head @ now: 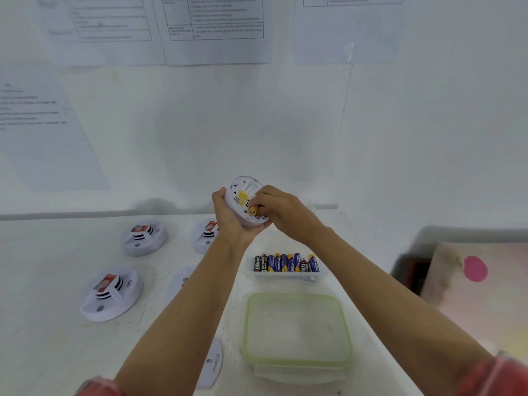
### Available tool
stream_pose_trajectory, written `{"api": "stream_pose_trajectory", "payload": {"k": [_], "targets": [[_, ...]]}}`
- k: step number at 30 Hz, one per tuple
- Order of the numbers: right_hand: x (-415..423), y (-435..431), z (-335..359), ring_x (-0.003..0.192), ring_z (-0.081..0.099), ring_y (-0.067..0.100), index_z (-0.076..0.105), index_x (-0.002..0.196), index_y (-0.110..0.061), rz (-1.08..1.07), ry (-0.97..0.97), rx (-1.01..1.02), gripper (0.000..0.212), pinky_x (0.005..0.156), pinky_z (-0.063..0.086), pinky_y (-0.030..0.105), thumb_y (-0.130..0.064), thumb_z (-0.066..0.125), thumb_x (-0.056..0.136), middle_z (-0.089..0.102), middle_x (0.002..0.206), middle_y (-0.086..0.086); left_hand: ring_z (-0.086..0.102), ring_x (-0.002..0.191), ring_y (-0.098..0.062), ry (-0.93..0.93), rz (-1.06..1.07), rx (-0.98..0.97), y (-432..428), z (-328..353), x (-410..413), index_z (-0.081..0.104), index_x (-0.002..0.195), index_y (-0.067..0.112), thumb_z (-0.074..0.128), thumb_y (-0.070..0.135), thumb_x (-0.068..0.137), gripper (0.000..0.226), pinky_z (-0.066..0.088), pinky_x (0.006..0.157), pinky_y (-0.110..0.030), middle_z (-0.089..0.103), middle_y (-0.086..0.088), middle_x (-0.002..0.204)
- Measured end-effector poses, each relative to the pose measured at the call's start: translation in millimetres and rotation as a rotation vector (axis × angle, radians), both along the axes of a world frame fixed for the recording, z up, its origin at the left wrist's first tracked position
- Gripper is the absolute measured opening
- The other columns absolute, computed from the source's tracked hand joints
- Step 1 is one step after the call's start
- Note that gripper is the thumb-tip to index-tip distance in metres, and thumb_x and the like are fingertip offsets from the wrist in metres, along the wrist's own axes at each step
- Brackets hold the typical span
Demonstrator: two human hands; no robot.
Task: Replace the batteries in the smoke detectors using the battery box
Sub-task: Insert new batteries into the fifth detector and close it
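The left hand [228, 217] cradles a round white plastic smoke detector [243, 192] above the far side of the white desk [57, 352]. Its grip is curled round the lower rim from 7 o'clock, and the underside is tilted toward the camera so that a yellow label shows. The right hand [283, 212] comes in from 4 o'clock, and its grip pinches a slim battery with a gold-yellow end [252, 210], fingertips closed on it. The battery touches the detector's back near its 5 o'clock edge; whether it is seated in the bay I cannot tell. At 5 o'clock of the held detector, a clear plastic battery box [288, 277] rests on the desk, with a row of blue-and-yellow and black batteries [285, 263] side by side in it. At 6 o'clock of the box, near it, lies a clear rectangular lid with a green rim [297, 330]. Toward 9 o'clock on the desk sit more white detectors with red-and-black tops: a far detector [144, 237], a near detector [111, 292], and a third detector [204, 234] partly hidden behind the left wrist. A flat white round plate [213, 361] lies at 8 o'clock of the lid, partly under the left forearm
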State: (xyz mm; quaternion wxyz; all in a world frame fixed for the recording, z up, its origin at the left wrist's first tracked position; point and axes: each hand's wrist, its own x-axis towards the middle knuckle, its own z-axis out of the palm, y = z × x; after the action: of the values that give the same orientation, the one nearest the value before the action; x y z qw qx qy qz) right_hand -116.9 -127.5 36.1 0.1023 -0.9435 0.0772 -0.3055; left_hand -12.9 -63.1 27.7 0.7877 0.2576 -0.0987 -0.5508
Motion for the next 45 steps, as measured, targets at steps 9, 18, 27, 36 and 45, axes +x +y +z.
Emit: {"api": "stream_pose_trajectory", "payload": {"k": [9, 18, 27, 36, 45], "targets": [[-3, -1, -11, 0.110, 0.057, 0.022, 0.065, 0.115, -0.007, -0.044, -0.032, 0.210, 0.030, 0.092, 0.048, 0.032, -0.019, 0.059, 0.088, 0.058, 0.122, 0.011, 0.054, 0.082, -0.024, -0.039, 0.014, 0.071, -2, -1, 6, 0.056, 0.111, 0.014, 0.029, 0.054, 0.086, 0.055, 0.048, 0.072, -0.037, 0.057, -0.011, 0.092], [11, 0, -11, 0.086, 0.062, 0.019, 0.073, 0.080, 0.000, -0.149, -0.387, 0.677, 0.015, 0.079, 0.055, 0.034, -0.004, 0.079, 0.067, 0.065, 0.088, 0.009, 0.051, 0.081, -0.023, -0.021, -0.012, 0.031, -7, 3, -1, 0.056, 0.100, 0.010, 0.030, 0.053, 0.085, 0.052, 0.044, 0.073, -0.032, 0.054, -0.011, 0.088], [18, 0, -12, 0.085, 0.056, 0.015, 0.072, 0.076, 0.004, -0.168, -0.363, 0.625, 0.013, 0.069, 0.047, 0.020, -0.008, 0.071, 0.078, 0.061, 0.100, 0.011, 0.052, 0.077, -0.021, -0.025, 0.021, 0.037, -9, 9, -2, 0.056, 0.099, 0.012, 0.030, 0.053, 0.086, 0.050, 0.044, 0.069, -0.031, 0.055, -0.010, 0.087], [-11, -46, 6, 0.092, 0.060, 0.017, 0.069, 0.101, -0.002, -0.453, -0.137, 0.639, 0.025, 0.079, 0.045, 0.021, 0.004, 0.056, 0.082, 0.067, 0.109, 0.014, 0.054, 0.097, -0.030, -0.072, 0.106, 0.102, -16, 4, 7, 0.056, 0.110, 0.018, 0.030, 0.051, 0.088, 0.048, 0.043, 0.086, -0.047, 0.058, -0.013, 0.106], [1, -57, -22, 0.098, 0.060, 0.027, 0.054, 0.107, -0.002, -0.765, 0.624, 0.155, 0.023, 0.070, 0.042, 0.028, 0.002, 0.043, 0.088, 0.059, 0.105, 0.011, 0.053, 0.097, -0.030, -0.081, 0.090, 0.124, -31, -4, 10, 0.053, 0.117, 0.019, 0.029, 0.050, 0.089, 0.048, 0.040, 0.089, -0.050, 0.057, -0.012, 0.107]]}}
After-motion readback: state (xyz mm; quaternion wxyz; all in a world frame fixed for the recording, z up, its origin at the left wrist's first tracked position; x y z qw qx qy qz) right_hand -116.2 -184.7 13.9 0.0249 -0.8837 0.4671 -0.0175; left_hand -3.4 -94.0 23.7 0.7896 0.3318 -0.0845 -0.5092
